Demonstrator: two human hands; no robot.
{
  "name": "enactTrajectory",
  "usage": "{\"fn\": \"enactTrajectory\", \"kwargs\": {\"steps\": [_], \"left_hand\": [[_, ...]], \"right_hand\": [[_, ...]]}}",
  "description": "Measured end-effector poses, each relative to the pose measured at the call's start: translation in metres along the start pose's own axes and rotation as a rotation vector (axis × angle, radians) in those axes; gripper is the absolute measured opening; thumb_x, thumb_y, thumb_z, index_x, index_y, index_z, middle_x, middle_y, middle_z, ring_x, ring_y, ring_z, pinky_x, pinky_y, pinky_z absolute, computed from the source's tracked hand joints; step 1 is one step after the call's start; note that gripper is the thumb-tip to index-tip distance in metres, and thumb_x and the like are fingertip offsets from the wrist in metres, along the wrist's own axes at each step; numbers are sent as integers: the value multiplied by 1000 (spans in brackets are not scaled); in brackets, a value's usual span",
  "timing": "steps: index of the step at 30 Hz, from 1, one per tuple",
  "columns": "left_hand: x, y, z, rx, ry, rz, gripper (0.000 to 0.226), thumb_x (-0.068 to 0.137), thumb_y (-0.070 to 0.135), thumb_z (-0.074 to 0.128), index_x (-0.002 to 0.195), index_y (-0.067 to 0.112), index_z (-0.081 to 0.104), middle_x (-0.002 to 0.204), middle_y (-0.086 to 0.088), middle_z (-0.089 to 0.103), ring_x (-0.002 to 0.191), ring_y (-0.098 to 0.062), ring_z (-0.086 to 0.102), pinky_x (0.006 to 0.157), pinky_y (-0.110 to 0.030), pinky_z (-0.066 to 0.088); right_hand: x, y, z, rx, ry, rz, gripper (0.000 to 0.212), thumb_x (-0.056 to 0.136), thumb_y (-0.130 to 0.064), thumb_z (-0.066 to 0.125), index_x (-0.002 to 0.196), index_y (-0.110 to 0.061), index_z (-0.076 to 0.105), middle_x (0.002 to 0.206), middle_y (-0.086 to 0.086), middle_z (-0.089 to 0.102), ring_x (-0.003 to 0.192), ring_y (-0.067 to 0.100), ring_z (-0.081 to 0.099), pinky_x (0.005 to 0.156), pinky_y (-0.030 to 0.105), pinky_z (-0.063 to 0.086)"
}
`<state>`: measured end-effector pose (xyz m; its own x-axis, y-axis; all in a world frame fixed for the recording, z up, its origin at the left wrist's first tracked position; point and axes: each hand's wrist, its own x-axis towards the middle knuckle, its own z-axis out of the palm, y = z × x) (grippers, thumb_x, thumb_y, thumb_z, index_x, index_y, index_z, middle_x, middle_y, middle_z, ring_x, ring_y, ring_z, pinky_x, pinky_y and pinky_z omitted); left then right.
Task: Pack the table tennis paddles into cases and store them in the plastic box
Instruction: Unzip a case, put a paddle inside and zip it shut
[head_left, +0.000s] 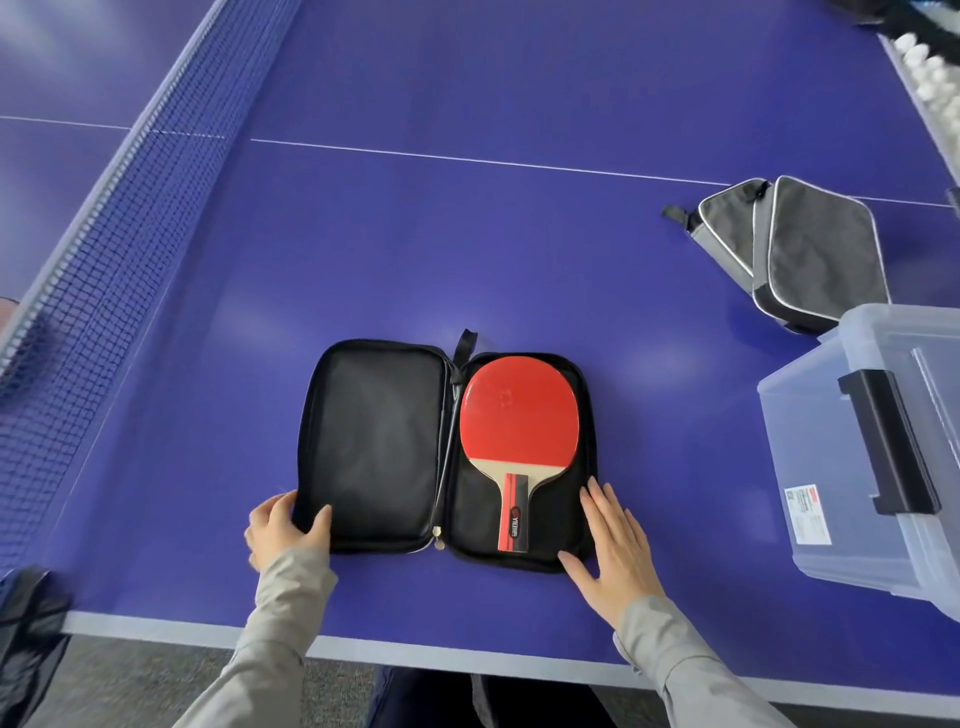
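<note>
Red rubber up, and the paddle (519, 410) sits in the right half of the open black case (374, 441), blade pointing away, handle running back toward the person. Its long axis lies parallel to the case's spine, so the empty left half has only to swing over like a book cover.

The left hand (283, 530) is on that job: thumb on top, fingers curled under the near-left corner of the empty flap, pinching it. The right hand (618, 545) lies flat with fingers straight, resting on the near-right edge of the case just beside the handle and holding nothing. So the fold should go left to right over the paddle, and the left hand is the nearer one to drive it.

Count: one paddle, one black case, and one plastic box (810, 467) well off to the right on the table (467, 234). Beyond the box lies a grey case (821, 249), closed; it may be two pressed together, hard to tell from here.
</note>
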<state>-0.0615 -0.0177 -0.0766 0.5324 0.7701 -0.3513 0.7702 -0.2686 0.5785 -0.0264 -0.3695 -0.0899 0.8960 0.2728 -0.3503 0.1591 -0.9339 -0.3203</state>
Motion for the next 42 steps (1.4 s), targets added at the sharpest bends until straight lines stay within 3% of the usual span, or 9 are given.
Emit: {"fn": "enactTrajectory", "kwargs": {"steps": [5, 9, 12, 15, 19, 23, 27, 34, 42], "left_hand": [[-15, 4, -28, -397, -91, -43, 47, 81, -14, 51, 121, 10, 55, 116, -11, 61, 101, -25, 59, 84, -30, 43], [-46, 39, -56, -602, -276, 69, 45, 73, -16, 57, 109, 11, 65, 93, -4, 71, 82, -8, 67, 72, -12, 52], [-85, 71, -56, -536, -462, 280, 46, 60, 0, 57, 90, 30, 74, 86, 7, 75, 82, -1, 67, 73, -14, 52], [-119, 92, -32, -335, -517, 564, 55, 61, 9, 61, 113, 27, 66, 117, 12, 66, 110, 1, 58, 93, -17, 45], [-150, 105, 5, -78, -492, 806, 59, 67, 24, 64, 126, 16, 59, 130, 10, 53, 119, -9, 53, 99, -25, 43], [-158, 108, 25, -15, -439, 916, 60, 66, 36, 71, 122, 15, 64, 123, 3, 60, 111, -19, 59, 86, -38, 51], [-134, 105, 28, -107, -418, 683, 69, 68, 63, 61, 123, 21, 61, 126, 9, 55, 117, -9, 50, 98, -26, 37], [-54, 127, 51, -243, -581, -44, 75, 82, 36, 69, 144, 17, 32, 141, -3, 41, 126, -21, 44, 103, -36, 38], [-31, 150, 79, -293, -661, -153, 63, 77, 27, 76, 130, 8, 48, 119, -10, 58, 92, -24, 59, 79, -33, 48]], "right_hand": [[-1, 0, -2, -3, -13, 13, 77, 92, -50, 44, 150, -22, 2, 156, -11, -12, 142, 6, -16, 117, 28, 1], [-1, -15, -20, 122, 80, 20, 70, 92, -41, 52, 149, -17, 19, 156, -9, 4, 146, 15, 13, 116, 35, 18], [4, -36, -47, 321, 337, 26, 56, 87, -23, 65, 138, -11, 44, 147, 3, 39, 134, 20, 39, 108, 37, 28], [14, -68, -77, 545, 395, -11, 43, 90, -20, 61, 132, -20, 51, 141, -6, 43, 131, 9, 37, 110, 29, 24], [29, -97, -104, 912, 300, 50, 27, 92, -23, 57, 118, -28, 56, 124, -15, 49, 112, -18, 44, 86, -5, 30], [36, -92, -105, 862, 333, 121, 30, 81, -23, 72, 108, -21, 60, 112, -11, 54, 102, 2, 54, 83, 6, 36], [43, -65, -100, 735, 370, 203, 39, 76, -10, 74, 112, -4, 62, 120, -2, 49, 105, 7, 47, 89, 13, 32], [52, -28, -66, 760, 155, 484, 41, 82, -17, 70, 116, -2, 54, 124, 13, 50, 114, 26, 49, 86, 20, 33], [53, -23, -58, 844, 112, 399, 60, 89, -7, 57, 142, -26, 35, 135, 8, 46, 123, 24, 47, 107, 44, 38]]}}
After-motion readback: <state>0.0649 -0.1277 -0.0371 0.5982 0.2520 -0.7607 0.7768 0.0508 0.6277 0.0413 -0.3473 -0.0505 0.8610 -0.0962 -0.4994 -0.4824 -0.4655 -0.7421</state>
